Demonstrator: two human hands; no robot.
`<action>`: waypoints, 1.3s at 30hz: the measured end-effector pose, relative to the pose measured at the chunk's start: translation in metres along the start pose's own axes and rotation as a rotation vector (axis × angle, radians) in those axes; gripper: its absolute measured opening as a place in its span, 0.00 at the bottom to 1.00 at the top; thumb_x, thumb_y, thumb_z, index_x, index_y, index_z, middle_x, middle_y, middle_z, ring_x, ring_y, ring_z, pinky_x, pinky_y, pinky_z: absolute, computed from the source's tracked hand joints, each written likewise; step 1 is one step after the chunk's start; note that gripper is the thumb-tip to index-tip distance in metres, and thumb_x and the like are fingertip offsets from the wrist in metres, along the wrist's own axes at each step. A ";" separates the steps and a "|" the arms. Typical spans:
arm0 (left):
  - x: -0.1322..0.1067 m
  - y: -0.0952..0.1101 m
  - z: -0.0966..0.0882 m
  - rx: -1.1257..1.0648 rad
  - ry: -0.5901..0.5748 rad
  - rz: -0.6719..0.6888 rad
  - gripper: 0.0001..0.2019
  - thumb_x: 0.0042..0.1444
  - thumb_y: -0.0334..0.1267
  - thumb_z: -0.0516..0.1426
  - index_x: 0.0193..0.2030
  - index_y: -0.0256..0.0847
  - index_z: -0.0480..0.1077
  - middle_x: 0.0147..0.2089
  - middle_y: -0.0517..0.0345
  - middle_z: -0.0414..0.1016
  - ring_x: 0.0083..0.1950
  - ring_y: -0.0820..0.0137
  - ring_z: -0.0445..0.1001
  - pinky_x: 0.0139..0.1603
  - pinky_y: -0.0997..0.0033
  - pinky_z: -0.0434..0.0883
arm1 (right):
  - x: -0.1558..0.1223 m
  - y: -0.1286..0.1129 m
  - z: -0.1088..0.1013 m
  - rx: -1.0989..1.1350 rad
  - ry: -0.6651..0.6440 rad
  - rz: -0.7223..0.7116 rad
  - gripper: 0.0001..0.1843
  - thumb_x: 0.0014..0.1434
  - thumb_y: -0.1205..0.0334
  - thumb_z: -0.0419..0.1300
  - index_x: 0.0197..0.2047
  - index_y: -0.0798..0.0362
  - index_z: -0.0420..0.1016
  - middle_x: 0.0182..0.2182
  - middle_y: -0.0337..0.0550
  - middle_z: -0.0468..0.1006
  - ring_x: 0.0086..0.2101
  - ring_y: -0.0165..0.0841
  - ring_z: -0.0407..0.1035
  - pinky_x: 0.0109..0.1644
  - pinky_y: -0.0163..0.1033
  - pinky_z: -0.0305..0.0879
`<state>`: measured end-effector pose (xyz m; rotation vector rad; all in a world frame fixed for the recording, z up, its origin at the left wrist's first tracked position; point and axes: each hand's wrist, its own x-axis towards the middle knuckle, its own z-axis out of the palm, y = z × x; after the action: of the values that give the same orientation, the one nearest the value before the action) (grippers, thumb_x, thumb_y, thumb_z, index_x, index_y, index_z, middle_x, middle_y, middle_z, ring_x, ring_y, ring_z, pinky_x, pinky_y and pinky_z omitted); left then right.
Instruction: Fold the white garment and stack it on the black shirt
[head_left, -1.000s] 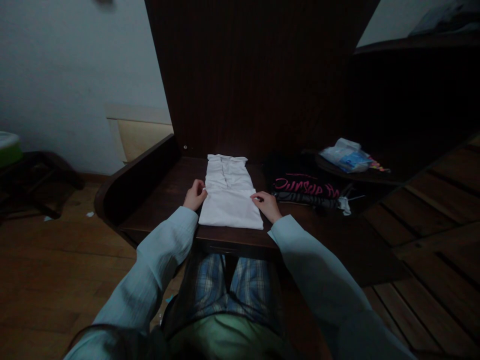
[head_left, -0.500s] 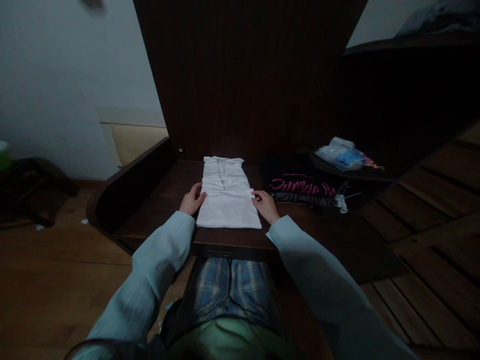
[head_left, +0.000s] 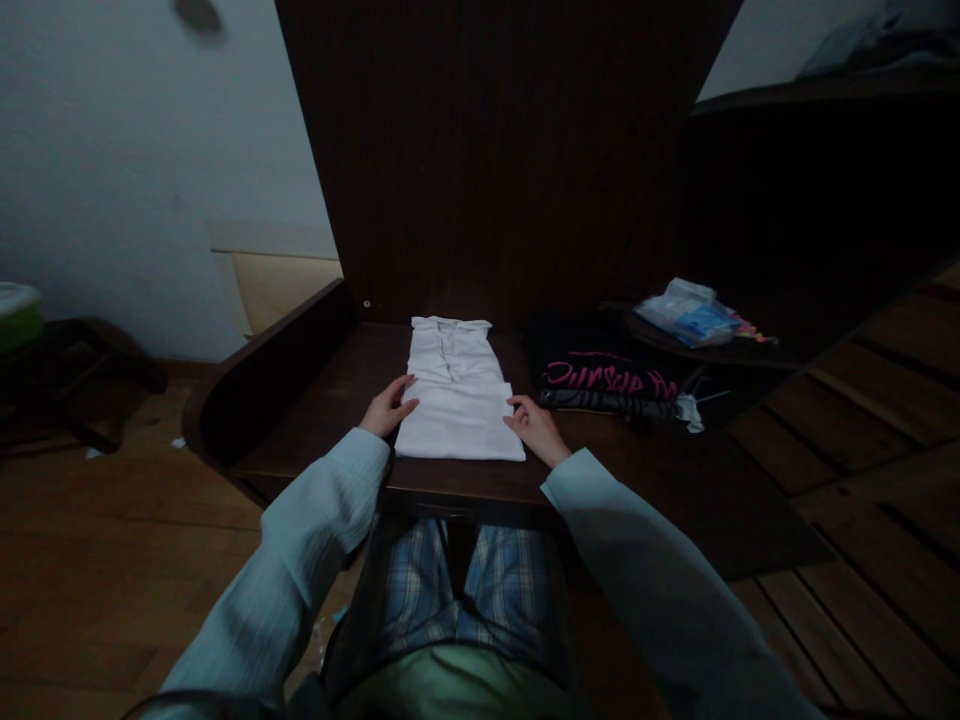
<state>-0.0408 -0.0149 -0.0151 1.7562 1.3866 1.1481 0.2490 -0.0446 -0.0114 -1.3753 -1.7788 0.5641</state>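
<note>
Head view: a white shirt [head_left: 459, 400] lies folded into a long narrow strip on the dark wooden tabletop [head_left: 322, 420], collar end toward the far panel, near end doubled over so a fold edge runs across its middle. The left hand [head_left: 386, 408] rests at the shirt's left edge by that fold line, fingers loosely spread and flat, fingertips touching the cloth. The right hand [head_left: 534, 428] sits at the right edge, fingers curled lightly, tips on the cloth's border. Neither grip is closed on anything; both are apart and only press or touch the fabric, with no pinch that can be made out in the dim light.

By the look of it, the step in hand is squaring up the half-made fold. A further fold would call for both grips to pinch the near corners evenly, so the layers stay aligned.

To the right of the shirt, just apart from it, lies a folded black garment with pink lettering [head_left: 609, 378], and beyond that a plastic packet [head_left: 688, 312] on a small dark shelf
</note>
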 end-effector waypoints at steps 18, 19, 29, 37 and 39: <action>-0.075 0.042 -0.017 -0.096 -0.186 -0.110 0.31 0.46 0.50 0.56 0.56 0.35 0.62 0.21 0.63 0.69 0.22 0.75 0.64 0.25 0.74 0.65 | -0.048 -0.010 -0.021 0.299 -0.176 0.043 0.19 0.43 0.55 0.62 0.40 0.55 0.71 0.24 0.36 0.70 0.23 0.26 0.61 0.25 0.31 0.55; -0.074 0.042 -0.016 -0.072 -0.180 -0.092 0.28 0.46 0.50 0.55 0.52 0.36 0.66 0.26 0.58 0.73 0.26 0.73 0.67 0.28 0.72 0.67 | -0.048 -0.010 -0.021 0.277 -0.174 0.033 0.18 0.43 0.56 0.62 0.39 0.54 0.72 0.24 0.36 0.70 0.23 0.26 0.61 0.26 0.32 0.55; -0.096 0.041 -0.004 0.163 -0.038 0.019 0.15 0.50 0.48 0.52 0.33 0.42 0.74 0.36 0.55 0.78 0.39 0.65 0.74 0.44 0.67 0.69 | -0.053 -0.016 -0.026 0.060 -0.245 -0.096 0.10 0.51 0.60 0.55 0.33 0.52 0.76 0.25 0.40 0.70 0.26 0.29 0.62 0.30 0.34 0.58; -0.144 0.058 -0.004 0.164 -0.028 0.011 0.12 0.51 0.45 0.52 0.34 0.45 0.74 0.36 0.56 0.78 0.38 0.65 0.74 0.41 0.68 0.70 | -0.079 -0.021 -0.035 0.003 -0.312 -0.168 0.09 0.52 0.59 0.55 0.34 0.52 0.75 0.22 0.38 0.69 0.25 0.29 0.62 0.30 0.34 0.58; -0.139 0.061 -0.012 0.167 -0.012 -0.006 0.13 0.51 0.46 0.51 0.35 0.44 0.74 0.36 0.56 0.78 0.38 0.65 0.74 0.40 0.68 0.70 | -0.073 -0.024 -0.041 0.021 -0.306 -0.116 0.10 0.52 0.58 0.55 0.35 0.52 0.74 0.19 0.36 0.67 0.22 0.28 0.60 0.26 0.32 0.56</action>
<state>-0.0353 -0.1658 0.0076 1.8693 1.5170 1.0419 0.2746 -0.1260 0.0065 -1.2114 -2.0740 0.7593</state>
